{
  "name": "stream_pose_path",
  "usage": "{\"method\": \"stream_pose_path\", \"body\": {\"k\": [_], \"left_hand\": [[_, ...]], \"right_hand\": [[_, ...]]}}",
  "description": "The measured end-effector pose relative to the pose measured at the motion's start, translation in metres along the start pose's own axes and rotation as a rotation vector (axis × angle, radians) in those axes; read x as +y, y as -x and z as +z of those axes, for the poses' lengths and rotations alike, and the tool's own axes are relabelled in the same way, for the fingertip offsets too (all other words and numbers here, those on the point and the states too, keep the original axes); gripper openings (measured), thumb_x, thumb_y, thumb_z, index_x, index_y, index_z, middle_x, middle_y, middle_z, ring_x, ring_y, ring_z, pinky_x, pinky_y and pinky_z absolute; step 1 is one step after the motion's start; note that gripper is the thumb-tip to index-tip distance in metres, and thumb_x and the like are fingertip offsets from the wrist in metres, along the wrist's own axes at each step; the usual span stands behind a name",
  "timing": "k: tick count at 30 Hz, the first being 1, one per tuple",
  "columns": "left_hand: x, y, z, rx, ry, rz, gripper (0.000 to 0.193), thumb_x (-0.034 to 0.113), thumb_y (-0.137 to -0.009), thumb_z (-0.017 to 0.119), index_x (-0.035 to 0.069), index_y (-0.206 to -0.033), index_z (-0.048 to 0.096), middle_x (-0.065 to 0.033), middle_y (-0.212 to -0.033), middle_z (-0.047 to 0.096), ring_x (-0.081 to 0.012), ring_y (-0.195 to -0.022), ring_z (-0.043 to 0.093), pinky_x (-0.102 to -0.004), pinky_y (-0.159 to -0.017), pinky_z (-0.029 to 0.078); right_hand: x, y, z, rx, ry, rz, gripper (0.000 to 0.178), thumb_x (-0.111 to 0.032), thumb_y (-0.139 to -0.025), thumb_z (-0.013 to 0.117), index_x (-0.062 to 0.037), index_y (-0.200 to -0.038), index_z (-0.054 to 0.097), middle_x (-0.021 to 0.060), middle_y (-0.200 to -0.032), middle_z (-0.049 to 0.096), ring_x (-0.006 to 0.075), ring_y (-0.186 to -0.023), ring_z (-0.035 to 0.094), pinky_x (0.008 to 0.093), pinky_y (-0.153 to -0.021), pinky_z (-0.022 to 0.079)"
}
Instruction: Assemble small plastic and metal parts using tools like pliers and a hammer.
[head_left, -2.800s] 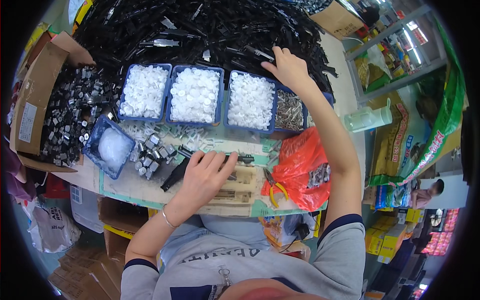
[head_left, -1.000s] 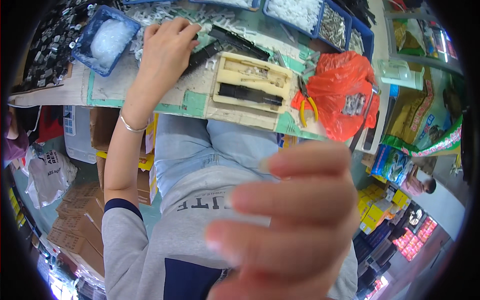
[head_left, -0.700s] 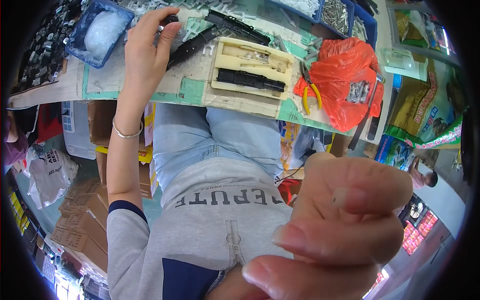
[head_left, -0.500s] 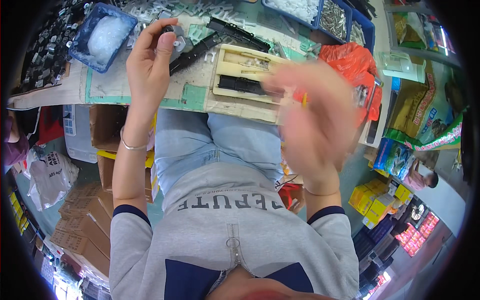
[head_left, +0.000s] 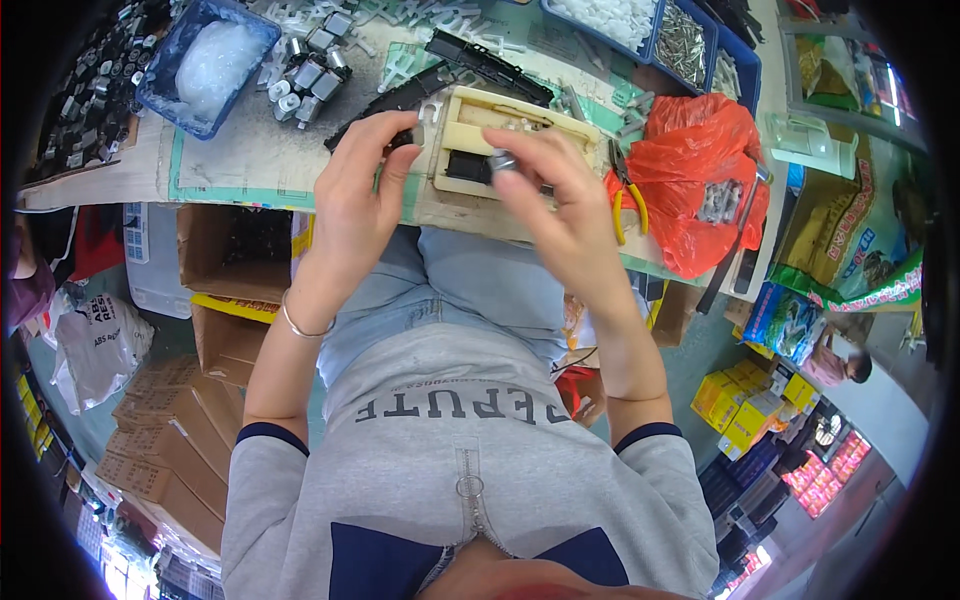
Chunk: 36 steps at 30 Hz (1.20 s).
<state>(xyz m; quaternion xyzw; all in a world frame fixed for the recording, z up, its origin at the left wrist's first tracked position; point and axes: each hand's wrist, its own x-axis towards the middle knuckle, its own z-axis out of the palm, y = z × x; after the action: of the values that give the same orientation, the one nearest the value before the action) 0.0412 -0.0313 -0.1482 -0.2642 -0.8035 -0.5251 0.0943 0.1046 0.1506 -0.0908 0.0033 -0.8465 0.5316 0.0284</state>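
My left hand (head_left: 358, 190) is closed in a pinch at the near edge of the table, with a small dark part (head_left: 416, 135) at its fingertips; its exact kind is unclear. Between the thumb and fingers of my right hand (head_left: 565, 200) is a small silver motor (head_left: 502, 160). This hand is over a cream-coloured fixture (head_left: 470, 110), whose lower slot holds a black plastic housing (head_left: 466, 166), partly covered by my fingers. Two long black housings (head_left: 490, 68) lie behind the fixture.
Silver motors (head_left: 318, 82) are piled beside a blue tub (head_left: 185, 122) of whitish grease. Yellow-handled pliers (head_left: 628, 195) lie right of the fixture, against a red plastic bag (head_left: 690, 150). Blue bins (head_left: 655, 45) of white parts and screws stand at the back. Black parts (head_left: 90, 90) cover the left.
My left hand has moved right and nearer the fixture. My right hand, blurred before, has come left over the fixture and now shows a silver motor. The pliers and the motor pile are uncovered.
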Motion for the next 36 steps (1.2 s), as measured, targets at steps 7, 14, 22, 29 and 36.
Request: {"method": "stream_pose_path", "body": {"k": [7, 14, 22, 29, 36], "left_hand": [[-0.011, 0.014, -0.003, -0.043, -0.281, 0.123, 0.020, -0.002, -0.076, 0.065, 0.002, -0.096, 0.063, -0.0103, -0.098, 0.063, -0.0272, -0.087, 0.059, -0.0343, -0.074, 0.046], [-0.001, 0.011, -0.013, -0.077, -0.332, 0.129, 0.028, 0.001, -0.072, 0.067, 0.006, -0.099, 0.064, -0.0060, -0.100, 0.063, -0.0242, -0.092, 0.057, -0.0347, -0.078, 0.041], [-0.001, -0.011, 0.004, -0.338, -0.136, 0.322, 0.022, 0.007, -0.073, 0.068, 0.009, -0.095, 0.065, -0.0028, -0.099, 0.062, -0.0209, -0.095, 0.057, -0.0366, -0.084, 0.039], [-0.002, -0.022, 0.003, -0.464, -0.137, 0.366, 0.028, 0.002, -0.067, 0.069, 0.006, -0.095, 0.065, -0.0069, -0.095, 0.062, -0.0261, -0.094, 0.057, -0.0380, -0.084, 0.041], [-0.003, -0.030, -0.005, -0.515, -0.137, 0.397, 0.026, 0.006, -0.069, 0.069, 0.009, -0.095, 0.068, -0.0101, -0.104, 0.059, -0.0288, -0.098, 0.054, -0.0436, -0.090, 0.039]], "right_hand": [[0.035, 0.006, 0.012, 0.138, -0.167, -0.007, 0.021, -0.004, -0.071, 0.073, -0.0040, -0.090, 0.063, 0.0058, -0.088, 0.065, 0.0169, -0.079, 0.061, 0.0282, -0.077, 0.047], [0.041, -0.002, 0.019, 0.164, 0.502, -0.386, 0.020, -0.011, -0.068, 0.075, -0.0114, -0.084, 0.064, -0.0016, -0.084, 0.067, 0.0193, -0.087, 0.061, 0.0341, -0.084, 0.038], [0.044, 0.003, 0.011, 0.208, 0.631, -0.425, 0.024, -0.019, -0.068, 0.075, -0.0130, -0.090, 0.066, 0.0009, -0.097, 0.063, 0.0190, -0.094, 0.058, 0.0375, -0.085, 0.035], [0.034, 0.027, -0.034, 0.028, 0.710, -0.131, 0.017, -0.018, -0.070, 0.074, -0.0081, -0.080, 0.064, 0.0043, -0.079, 0.059, 0.0226, -0.075, 0.056, 0.0341, -0.066, 0.042], [0.028, 0.027, -0.030, 0.018, 0.739, -0.128, 0.012, -0.012, -0.074, 0.069, -0.0067, -0.071, 0.058, 0.0069, -0.073, 0.053, 0.0247, -0.071, 0.054, 0.0361, -0.065, 0.042]]}}
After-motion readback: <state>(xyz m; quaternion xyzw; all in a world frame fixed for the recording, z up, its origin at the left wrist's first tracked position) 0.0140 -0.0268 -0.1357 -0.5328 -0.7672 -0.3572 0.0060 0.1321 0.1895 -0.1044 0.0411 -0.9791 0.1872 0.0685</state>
